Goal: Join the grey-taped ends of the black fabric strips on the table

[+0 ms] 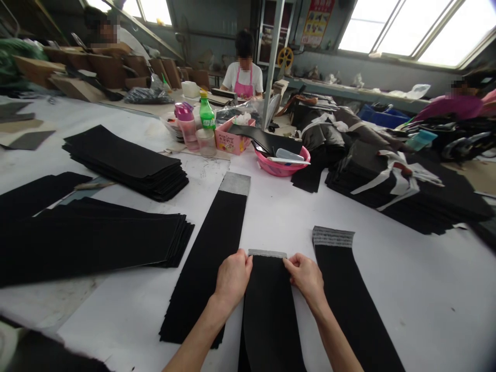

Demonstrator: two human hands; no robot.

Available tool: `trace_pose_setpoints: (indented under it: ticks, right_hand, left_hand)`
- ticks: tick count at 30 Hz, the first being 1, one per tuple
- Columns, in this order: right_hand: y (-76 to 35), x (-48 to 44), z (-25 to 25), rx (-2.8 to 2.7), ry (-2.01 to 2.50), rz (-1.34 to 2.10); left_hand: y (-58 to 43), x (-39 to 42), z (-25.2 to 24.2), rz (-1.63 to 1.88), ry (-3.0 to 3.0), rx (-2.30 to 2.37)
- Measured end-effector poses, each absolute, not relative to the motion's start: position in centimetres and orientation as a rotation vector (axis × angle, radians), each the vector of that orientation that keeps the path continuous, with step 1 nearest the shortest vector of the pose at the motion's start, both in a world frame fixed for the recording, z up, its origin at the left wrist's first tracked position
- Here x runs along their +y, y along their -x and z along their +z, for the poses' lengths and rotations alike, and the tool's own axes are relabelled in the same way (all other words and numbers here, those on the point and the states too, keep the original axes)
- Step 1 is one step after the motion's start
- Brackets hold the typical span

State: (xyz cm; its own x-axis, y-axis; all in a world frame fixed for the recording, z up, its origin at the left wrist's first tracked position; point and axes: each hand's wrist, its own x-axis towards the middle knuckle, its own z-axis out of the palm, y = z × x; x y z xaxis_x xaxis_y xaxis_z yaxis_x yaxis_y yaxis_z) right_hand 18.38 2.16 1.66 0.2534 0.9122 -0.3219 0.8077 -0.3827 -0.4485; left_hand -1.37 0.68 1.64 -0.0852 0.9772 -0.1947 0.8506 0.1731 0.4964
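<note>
Left hand [233,276], right hand [307,276] on my remote feed, both pinching one thin grey-edged black strip [271,305] over the white worktop [282,222], one grey-ended black stack [213,248] leftward, one round pink plastic basin [268,167] beyond.

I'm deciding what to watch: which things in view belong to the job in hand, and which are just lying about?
In the job:
black strip, pinched by left hand and right hand
grey-ended strips to its left
grey-ended strip to its right
probably the black pile farther left

Apparently lying about:
green bottle
pink box
pink basin
purple-lidded cup
</note>
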Motion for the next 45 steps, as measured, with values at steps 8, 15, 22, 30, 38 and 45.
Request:
trace_pose_setpoints:
  ticks: [8,15,22,30,38,45]
  right_hand:
    - [-18.9,2.3,0.3,-1.523,2.371,0.775]
    - [-20.5,3.1,0.0,-1.546,2.245,0.982]
    - [-18.5,0.3,1.9,-2.088,1.794,0.144]
    - [-16.5,-2.0,-0.6,-2.379,1.501,-0.033]
    - [-16.6,-2.1,-0.2,-2.387,1.501,-0.017]
    - [-16.8,-2.0,-0.5,-2.377,1.473,-0.016]
  left_hand:
    - [1.5,0.7,1.5,0.342,-1.770,2.006]
    - [1.5,0.7,1.6,0.317,-1.781,2.006]
    - [1.5,0.7,1.8,0.286,-1.777,1.990]
    - [0.9,-0.3,2.0,0.324,-1.855,2.026]
    - [1.3,-1.2,1.9,0.482,-2.100,1.999]
    - [0.7,-1.3,1.7,0.500,-2.490,1.721]
